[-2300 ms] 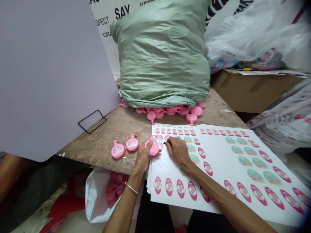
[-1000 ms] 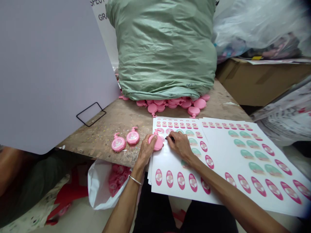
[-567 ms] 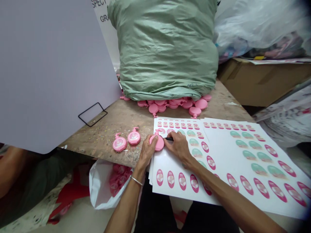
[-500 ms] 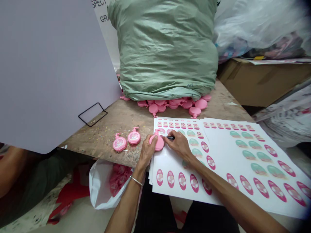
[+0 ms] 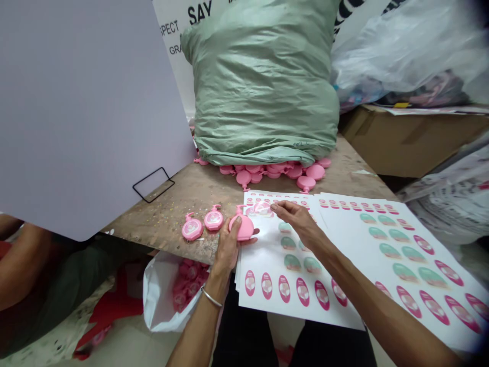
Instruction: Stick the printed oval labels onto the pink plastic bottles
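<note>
My left hand (image 5: 228, 243) grips a round pink toy pump bottle (image 5: 242, 228), nozzle pointing away from me and its front plain. My right hand (image 5: 292, 216) is closed in a pinch at the edge of a pale pink sticker (image 5: 263, 208), just over the upper part of the sticker sheet (image 5: 263, 255). Whether that sticker is fully off the sheet I cannot tell. No black tool shows in the right hand now. To the left, two pink pump bottles with labels, one nearer (image 5: 192, 230) and one farther (image 5: 213, 219), lie on the wooden table (image 5: 160, 219).
A second sticker sheet (image 5: 351, 244) lies to the right. Behind, a large green sack (image 5: 263, 92) rests over several plain pink bottles (image 5: 315, 172). A white bag (image 5: 156, 300) of bottles hangs below the table edge. A grey panel (image 5: 84, 112) blocks the left, where another person's arm (image 5: 19, 265) shows.
My right hand has lifted away from the bottle and now pinches a sticker; the black tool it held has gone from sight. My left hand keeps the bottle. The view has tilted up slightly.
</note>
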